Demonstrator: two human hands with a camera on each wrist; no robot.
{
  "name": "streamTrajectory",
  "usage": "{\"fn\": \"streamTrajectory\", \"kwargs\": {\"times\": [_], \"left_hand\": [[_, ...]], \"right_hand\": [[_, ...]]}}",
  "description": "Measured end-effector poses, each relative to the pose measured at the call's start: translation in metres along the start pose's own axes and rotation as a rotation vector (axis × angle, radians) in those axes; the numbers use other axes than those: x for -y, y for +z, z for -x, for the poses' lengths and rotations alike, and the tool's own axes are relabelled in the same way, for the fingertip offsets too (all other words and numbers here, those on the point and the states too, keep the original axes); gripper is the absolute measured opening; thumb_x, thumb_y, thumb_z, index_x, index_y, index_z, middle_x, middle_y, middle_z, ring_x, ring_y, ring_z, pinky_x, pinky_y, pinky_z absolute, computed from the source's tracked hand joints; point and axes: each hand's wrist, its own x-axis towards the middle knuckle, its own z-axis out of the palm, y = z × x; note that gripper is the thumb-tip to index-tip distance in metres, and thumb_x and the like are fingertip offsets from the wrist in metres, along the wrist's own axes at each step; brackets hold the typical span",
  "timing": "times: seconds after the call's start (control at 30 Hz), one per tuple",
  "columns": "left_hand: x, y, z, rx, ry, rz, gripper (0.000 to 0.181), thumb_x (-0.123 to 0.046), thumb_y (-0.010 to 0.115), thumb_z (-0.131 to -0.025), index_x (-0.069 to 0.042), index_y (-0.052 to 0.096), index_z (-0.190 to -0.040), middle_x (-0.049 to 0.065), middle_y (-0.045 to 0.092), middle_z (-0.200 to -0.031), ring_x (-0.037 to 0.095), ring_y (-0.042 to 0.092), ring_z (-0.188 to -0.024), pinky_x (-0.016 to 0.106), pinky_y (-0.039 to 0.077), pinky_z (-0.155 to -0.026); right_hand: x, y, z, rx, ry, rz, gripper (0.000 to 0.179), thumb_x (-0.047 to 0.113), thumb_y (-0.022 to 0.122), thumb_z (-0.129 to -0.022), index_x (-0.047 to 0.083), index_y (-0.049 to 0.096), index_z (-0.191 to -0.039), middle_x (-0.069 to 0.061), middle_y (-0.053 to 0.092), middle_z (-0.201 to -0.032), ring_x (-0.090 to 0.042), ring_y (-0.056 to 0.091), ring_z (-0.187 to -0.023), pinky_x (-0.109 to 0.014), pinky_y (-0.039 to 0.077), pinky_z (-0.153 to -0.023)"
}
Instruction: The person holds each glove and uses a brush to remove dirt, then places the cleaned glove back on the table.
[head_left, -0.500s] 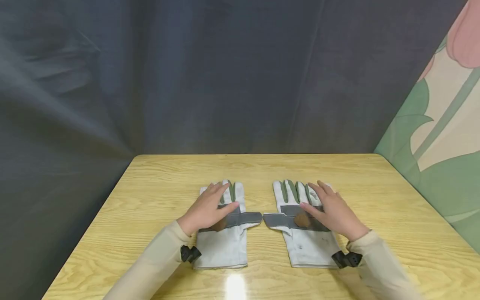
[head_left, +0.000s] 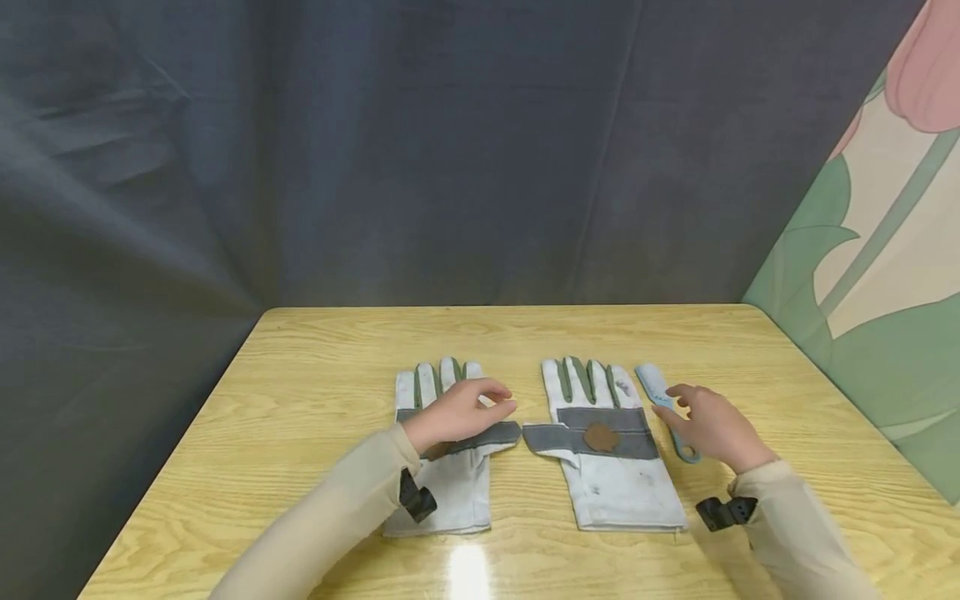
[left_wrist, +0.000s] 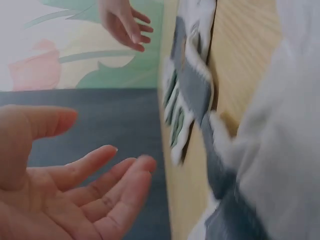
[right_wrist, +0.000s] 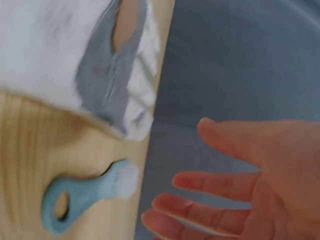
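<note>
Two white work gloves with grey bands and green finger sides lie flat, fingers pointing away. My left hand (head_left: 460, 412) hovers over the left glove (head_left: 442, 493), fingers loosely bent and holding nothing. It hides part of that glove's band and fingers. Just right of the right glove (head_left: 622, 492) lies a light blue tool (head_left: 654, 384) with a ring-ended handle and a paler flat head. My right hand (head_left: 716, 427) is over and beside this tool, thumb and fingers apart. In the right wrist view the fingers (right_wrist: 210, 212) are empty, apart from the tool (right_wrist: 85, 192).
The gloves and tool rest on a wooden table (head_left: 337, 350). A dark curtain (head_left: 450, 167) hangs behind it and along the left. On the right side is a patterned cloth (head_left: 892, 350) with pink tulips and green leaves.
My right hand has moved right, off the right glove, and the light blue tool now shows beside it. My left hand has shifted right across the left glove.
</note>
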Motion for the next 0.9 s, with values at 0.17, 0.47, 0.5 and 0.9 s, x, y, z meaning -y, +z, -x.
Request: {"fn": "streamTrajectory", "kwargs": {"times": [0.17,0.47,0.5,0.9], "left_hand": [[-0.005,0.018,-0.024,0.045,-0.069,0.199,0.041,-0.030,0.050,-0.096,-0.002,0.053,-0.127,0.015,0.058,-0.118,0.030,0.065,-0.092,0.033,0.054,-0.077],[-0.016,0.059,-0.053,0.051,-0.225,0.242,0.047,-0.026,0.058,-0.092,0.003,0.049,-0.126,0.014,0.064,-0.102,0.018,0.066,-0.068,0.027,0.054,-0.067],[-0.017,0.062,-0.054,0.048,-0.223,0.214,0.048,-0.026,0.059,-0.091,0.004,0.049,-0.127,0.013,0.065,-0.096,0.016,0.065,-0.064,0.025,0.053,-0.066],[-0.022,0.083,-0.067,0.038,-0.192,0.034,0.039,-0.023,0.065,-0.086,-0.001,0.057,-0.055,0.005,0.049,-0.042,0.009,0.041,-0.036,0.019,0.030,-0.039]], "right_hand": [[-0.016,0.002,-0.006,0.097,0.069,0.017,0.048,0.026,0.053,-0.094,-0.018,0.052,-0.114,-0.032,0.063,-0.097,-0.037,0.063,-0.081,-0.047,0.051,-0.068],[-0.028,0.007,-0.011,0.202,0.146,-0.018,0.051,0.026,0.051,-0.094,-0.021,0.048,-0.112,-0.016,0.064,-0.078,-0.024,0.058,-0.070,-0.044,0.049,-0.066],[-0.028,0.007,-0.011,0.204,0.146,-0.024,0.051,0.027,0.051,-0.094,-0.021,0.048,-0.113,-0.014,0.063,-0.076,-0.022,0.057,-0.069,-0.043,0.048,-0.065],[-0.028,0.012,-0.010,0.189,0.134,-0.051,0.044,0.022,0.054,-0.093,-0.019,0.050,-0.108,-0.006,0.057,-0.060,-0.014,0.048,-0.052,-0.033,0.043,-0.058]]}}
